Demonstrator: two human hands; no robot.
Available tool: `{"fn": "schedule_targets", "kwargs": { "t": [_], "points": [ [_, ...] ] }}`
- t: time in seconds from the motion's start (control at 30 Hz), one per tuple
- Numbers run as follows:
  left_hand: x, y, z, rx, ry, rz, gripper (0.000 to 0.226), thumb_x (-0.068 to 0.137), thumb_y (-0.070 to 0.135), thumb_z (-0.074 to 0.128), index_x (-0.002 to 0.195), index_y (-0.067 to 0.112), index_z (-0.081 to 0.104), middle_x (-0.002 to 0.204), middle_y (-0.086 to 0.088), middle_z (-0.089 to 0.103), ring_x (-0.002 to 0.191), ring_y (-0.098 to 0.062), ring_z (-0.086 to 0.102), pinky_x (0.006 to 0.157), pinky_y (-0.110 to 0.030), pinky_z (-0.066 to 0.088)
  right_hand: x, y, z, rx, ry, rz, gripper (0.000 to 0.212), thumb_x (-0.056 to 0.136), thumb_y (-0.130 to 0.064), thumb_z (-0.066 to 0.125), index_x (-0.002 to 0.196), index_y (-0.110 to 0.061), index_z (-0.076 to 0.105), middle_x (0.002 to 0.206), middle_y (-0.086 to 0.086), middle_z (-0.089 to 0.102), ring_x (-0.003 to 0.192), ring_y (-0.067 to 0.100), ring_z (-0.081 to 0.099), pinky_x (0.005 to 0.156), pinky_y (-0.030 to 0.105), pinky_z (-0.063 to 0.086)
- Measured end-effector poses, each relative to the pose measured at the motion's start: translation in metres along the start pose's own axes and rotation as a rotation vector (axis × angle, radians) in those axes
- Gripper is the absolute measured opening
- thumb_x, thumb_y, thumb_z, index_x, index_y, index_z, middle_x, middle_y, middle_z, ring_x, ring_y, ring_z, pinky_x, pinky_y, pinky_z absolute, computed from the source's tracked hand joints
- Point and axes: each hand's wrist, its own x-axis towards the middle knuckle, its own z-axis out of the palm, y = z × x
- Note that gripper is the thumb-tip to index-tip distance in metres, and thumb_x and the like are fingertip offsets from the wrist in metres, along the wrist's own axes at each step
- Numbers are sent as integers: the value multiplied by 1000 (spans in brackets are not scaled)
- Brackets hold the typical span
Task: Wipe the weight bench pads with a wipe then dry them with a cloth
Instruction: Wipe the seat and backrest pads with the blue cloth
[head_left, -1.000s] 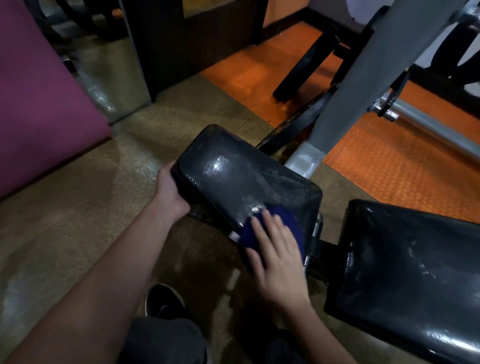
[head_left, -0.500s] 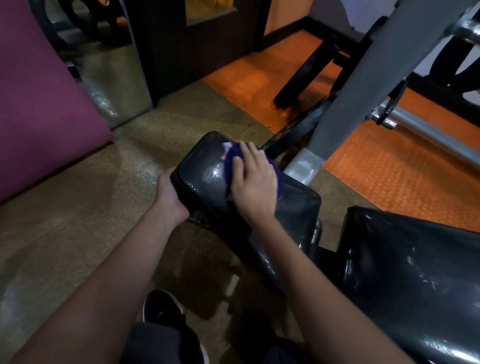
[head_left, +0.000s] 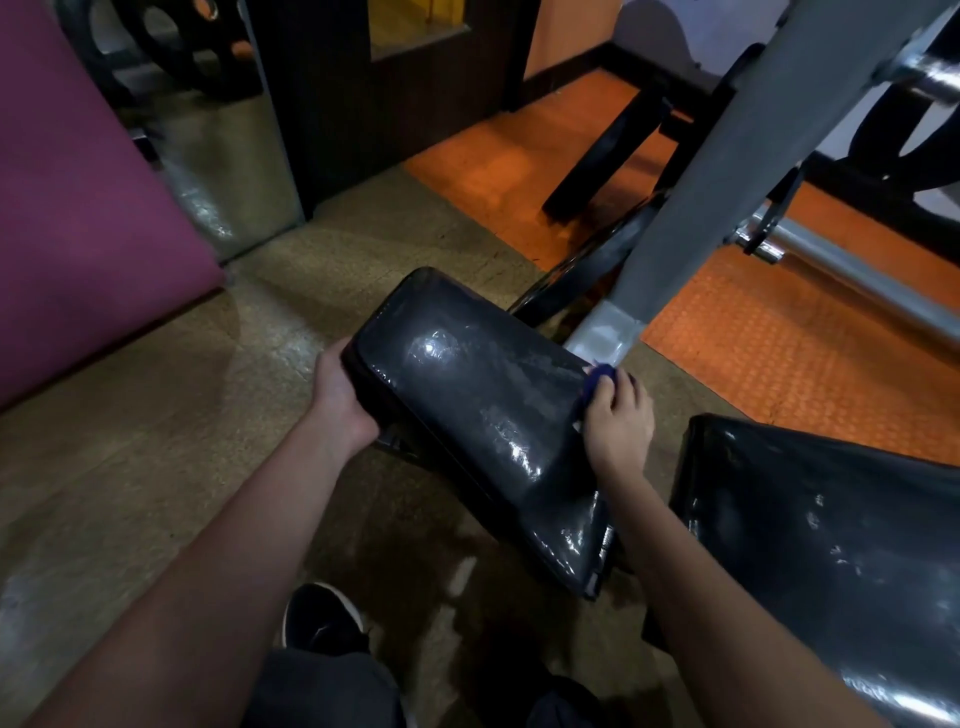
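Left hand (head_left: 340, 402) grips the small bench pad's (head_left: 467, 395) near edge, right hand's (head_left: 618, 421) fingers clamp the soft blue cloth (head_left: 597, 382) against its far side, light, limp, best bunched on slick vinyl.

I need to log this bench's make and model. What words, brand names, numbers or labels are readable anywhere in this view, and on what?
None can be read.
Small bench pad: only glare and wipe streaks, no label showing.
Large bench pad: pale marks near its lower right edge, too blurred to read.
Grey frame post: no legible sticker or number.
Blue cloth in the right hand: no print visible.
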Motion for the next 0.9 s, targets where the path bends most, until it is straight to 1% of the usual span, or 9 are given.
{"fn": "schedule_targets", "kwargs": {
  "t": [0.1, 0.2, 0.33, 0.43, 0.5, 0.57, 0.67, 0.8, 0.9],
  "points": [
    [5, 0, -2, -4, 6, 5, 31, 92, 29, 44, 82, 17, 70, 83, -7, 65, 73, -23, 64, 78, -32, 50, -13, -57, 31, -169, -27, -244, 49, 108, -46, 31, 150, -30, 51, 161, -3, 43, 151, 18, 32, 125, 44, 22],
    [7, 0, -3, -7, -15, 0, 37, 96, 32, 41, 93, 15, 73, 97, -12, 72, 85, -27, 69, 87, -36, 51, -66, -84, 52, -206, -56, -548, 49, 109, -47, 31, 155, -36, 42, 166, -9, 33, 156, 14, 22, 128, 43, 14],
    [7, 0, -6, 8, -2, -30, 42, 96, 35, 40, 110, 14, 73, 108, -14, 73, 93, -30, 69, 88, -39, 55, -118, -24, 31, -263, -169, -766, 51, 108, -51, 32, 158, -46, 28, 171, -17, 12, 159, 6, 0, 129, 33, -2],
    [10, 1, -9, -8, 20, -23, 34, 93, 31, 44, 99, 17, 74, 94, -9, 70, 88, -26, 66, 91, -36, 50, -104, 30, 10, -160, -19, -549, 49, 105, -51, 37, 153, -42, 42, 168, -12, 26, 157, 14, 17, 128, 35, 10],
    [11, 0, -9, -2, 29, -9, 33, 93, 30, 44, 88, 18, 74, 86, -7, 69, 80, -24, 65, 82, -33, 51, -70, 45, 2, 16, 45, -231, 48, 106, -48, 39, 152, -35, 46, 165, -4, 34, 154, 21, 29, 126, 38, 18],
    [9, -2, -6, -13, 3, -9, 34, 93, 30, 43, 85, 17, 73, 84, -7, 69, 77, -23, 66, 80, -32, 50, -31, 43, -6, 203, -13, 81, 49, 107, -50, 36, 155, -40, 39, 161, 2, 41, 146, 28, 42, 124, 41, 26],
    [6, -1, -2, -18, -8, -21, 35, 96, 29, 41, 85, 17, 73, 84, -6, 69, 75, -23, 66, 78, -31, 51, 11, 10, -2, 133, -11, 192, 49, 107, -46, 33, 153, -34, 42, 160, 8, 42, 146, 30, 38, 122, 42, 24],
    [7, 0, 0, -23, 8, -8, 41, 97, 29, 39, 78, 18, 73, 78, -5, 69, 70, -21, 66, 69, -27, 54, -5, -75, 40, -140, -69, -317, 44, 106, -41, 33, 136, -29, 63, 144, -1, 61, 135, 22, 50, 113, 38, 35],
    [6, -1, 2, -17, -58, 10, 59, 100, 30, 32, 69, 16, 81, 86, -7, 77, 79, -23, 74, 76, -31, 58, -62, -109, 67, -198, -70, -642, 48, 107, -46, 31, 147, -31, 54, 157, -3, 47, 149, 20, 35, 125, 40, 24]
  ]
}}
